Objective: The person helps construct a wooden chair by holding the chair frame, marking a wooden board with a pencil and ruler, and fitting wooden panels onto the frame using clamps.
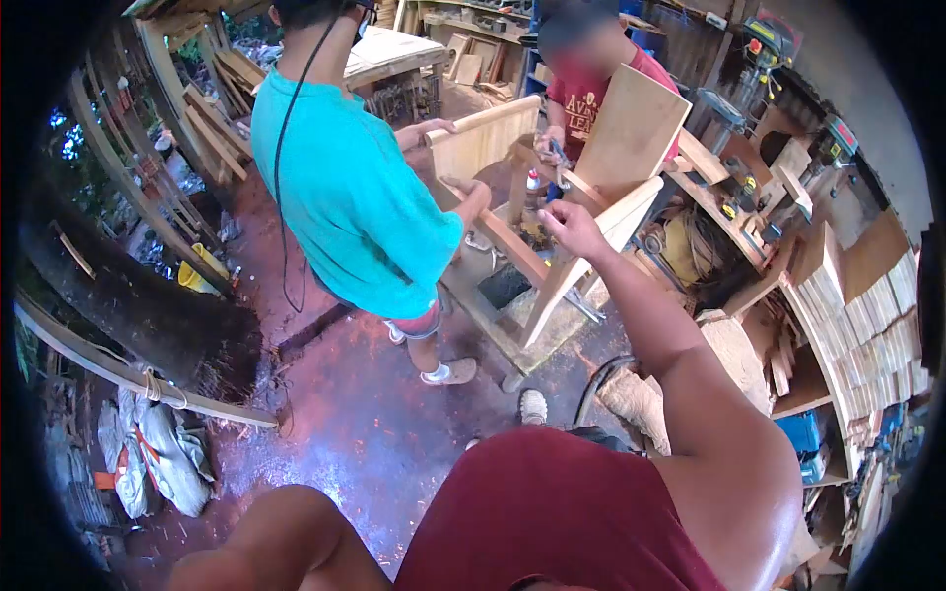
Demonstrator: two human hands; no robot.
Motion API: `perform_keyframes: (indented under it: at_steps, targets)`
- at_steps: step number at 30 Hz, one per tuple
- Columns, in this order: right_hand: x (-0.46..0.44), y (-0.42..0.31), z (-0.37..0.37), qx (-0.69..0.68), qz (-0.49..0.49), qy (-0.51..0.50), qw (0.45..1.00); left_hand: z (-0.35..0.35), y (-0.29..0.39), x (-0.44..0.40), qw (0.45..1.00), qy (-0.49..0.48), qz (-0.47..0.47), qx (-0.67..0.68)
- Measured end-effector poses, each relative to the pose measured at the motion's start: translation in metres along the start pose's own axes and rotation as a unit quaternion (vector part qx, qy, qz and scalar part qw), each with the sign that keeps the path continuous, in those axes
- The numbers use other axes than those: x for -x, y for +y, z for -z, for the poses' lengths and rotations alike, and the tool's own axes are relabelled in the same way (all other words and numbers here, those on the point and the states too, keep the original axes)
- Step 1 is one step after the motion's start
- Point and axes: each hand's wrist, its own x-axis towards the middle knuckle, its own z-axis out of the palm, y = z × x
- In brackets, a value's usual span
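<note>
Reaching forward with the right hand (574,229), fingers loosely curled, near the wooden frame (627,209). Pale and angular, with a tall, slanted panel (636,123).

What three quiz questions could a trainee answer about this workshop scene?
1. True or false: in the picture, the co-worker in turquoise stands to the right of the co-worker in dark red.
2. Multiple choice: what is the chair-like frame made of? A) glass B) wood C) cloth
3. Fill the gap: the camera wearer's outstretched hand is the ____ one.

Key: 1 false; 2 B; 3 right
</note>
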Motion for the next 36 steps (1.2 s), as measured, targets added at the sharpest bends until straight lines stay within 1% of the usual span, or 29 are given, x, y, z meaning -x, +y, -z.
perform_keyframes:
  at_steps: [1, 3, 7, 9, 12, 13, 15, 16, 18, 20, 21, 27, 31, 33, 36]
  targets:
    - [0.0, 0.002, 0.003, 0.035, 0.004, 0.001, 0.999, -0.003, -0.002, 0.001, 1.0, 0.005, 0.004, 0.002]
    - [0.001, 0.008, 0.0, 0.028, 0.003, 0.005, 1.0, -0.005, -0.005, 0.0, 0.992, 0.004, 0.017, 0.124]
    - [0.0, 0.004, 0.0, 0.029, 0.001, 0.01, 1.0, 0.001, -0.01, 0.001, 0.987, 0.021, 0.017, 0.155]
    - [0.0, 0.003, 0.002, 0.041, -0.011, 0.009, 0.999, 0.0, -0.011, 0.001, 0.995, 0.009, 0.029, 0.093]
    - [-0.001, 0.013, -0.001, 0.014, 0.004, 0.003, 1.0, 0.0, -0.012, 0.0, 0.999, -0.014, 0.049, -0.004]
    - [0.001, 0.008, 0.001, 0.02, 0.007, 0.001, 1.0, 0.001, -0.011, 0.001, 0.999, -0.019, 0.05, -0.007]
    - [-0.002, 0.005, 0.001, 0.031, 0.012, -0.001, 0.999, 0.002, -0.011, 0.008, 0.997, 0.005, -0.005, -0.078]
    - [-0.002, 0.01, 0.001, 0.013, -0.006, -0.005, 1.0, 0.0, -0.011, 0.008, 0.997, 0.009, -0.002, -0.078]
    - [-0.002, 0.014, -0.001, -0.005, -0.026, -0.01, 1.0, -0.002, -0.014, 0.007, 0.999, -0.009, 0.026, -0.017]
    - [-0.002, 0.016, -0.002, 0.019, 0.017, 0.016, 1.0, 0.004, -0.014, 0.006, 1.0, -0.01, 0.021, 0.011]
    - [-0.002, 0.016, -0.002, 0.019, 0.015, 0.019, 1.0, 0.008, -0.014, 0.005, 0.999, -0.011, 0.015, 0.038]
    - [-0.002, 0.014, -0.003, 0.009, 0.0, 0.014, 1.0, 0.011, -0.018, 0.005, 0.998, -0.008, 0.019, 0.055]
    - [-0.002, 0.016, -0.004, -0.004, -0.006, 0.016, 1.0, 0.009, -0.022, 0.005, 0.999, -0.025, 0.02, 0.031]
    - [-0.002, 0.014, -0.006, 0.0, -0.001, 0.021, 1.0, 0.005, -0.022, 0.006, 0.997, -0.039, 0.036, -0.055]
    - [-0.003, 0.012, -0.002, 0.04, -0.01, 0.022, 0.999, 0.008, -0.023, 0.008, 1.0, -0.008, 0.019, -0.018]
